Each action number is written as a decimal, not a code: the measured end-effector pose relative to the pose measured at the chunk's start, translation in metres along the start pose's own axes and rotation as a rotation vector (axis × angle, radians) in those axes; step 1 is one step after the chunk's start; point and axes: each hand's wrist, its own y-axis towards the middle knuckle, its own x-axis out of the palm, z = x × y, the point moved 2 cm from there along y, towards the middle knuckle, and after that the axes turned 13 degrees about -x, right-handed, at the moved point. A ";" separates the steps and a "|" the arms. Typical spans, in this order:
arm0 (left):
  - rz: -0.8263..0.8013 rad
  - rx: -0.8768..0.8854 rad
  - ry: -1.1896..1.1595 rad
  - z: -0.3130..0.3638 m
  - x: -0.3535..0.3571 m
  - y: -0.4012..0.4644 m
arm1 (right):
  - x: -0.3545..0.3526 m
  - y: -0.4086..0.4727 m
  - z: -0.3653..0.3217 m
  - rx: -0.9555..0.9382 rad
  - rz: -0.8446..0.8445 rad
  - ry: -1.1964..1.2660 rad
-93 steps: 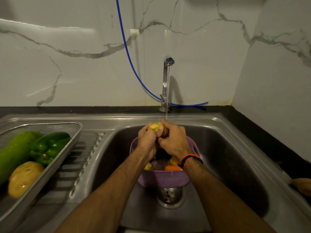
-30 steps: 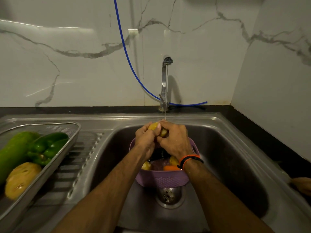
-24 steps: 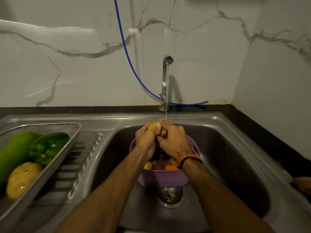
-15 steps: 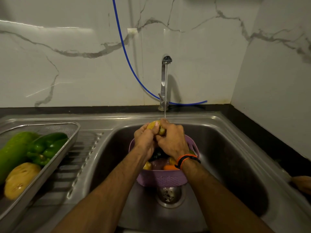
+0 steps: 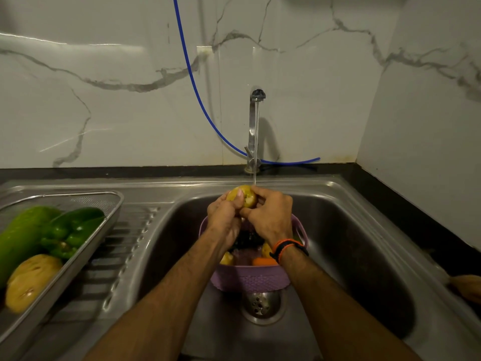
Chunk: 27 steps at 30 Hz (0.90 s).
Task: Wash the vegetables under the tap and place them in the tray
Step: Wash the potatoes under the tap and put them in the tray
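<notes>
Rubbing potato (image 5: 242, 196) under tap (image 5: 256, 118), both my hands gripping it: left hand (image 5: 224, 217), right hand (image 5: 270, 216). Nothing changed since earlier; tray (image 5: 114, 204) waits.

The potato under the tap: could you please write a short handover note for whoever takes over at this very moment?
Hands: left hand and right hand both grip the potato under the running tap, above the purple basket in the sink.
Done: the tray on the drainboard holds a cucumber, a green pepper and another potato.
Left: finish rinsing this potato and put it in the tray; then wash what is in the basket, including a carrot and other pieces partly hidden by the arms.
</notes>
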 end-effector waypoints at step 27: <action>-0.063 -0.029 0.289 0.004 -0.005 0.003 | -0.003 0.006 0.010 0.088 -0.122 0.227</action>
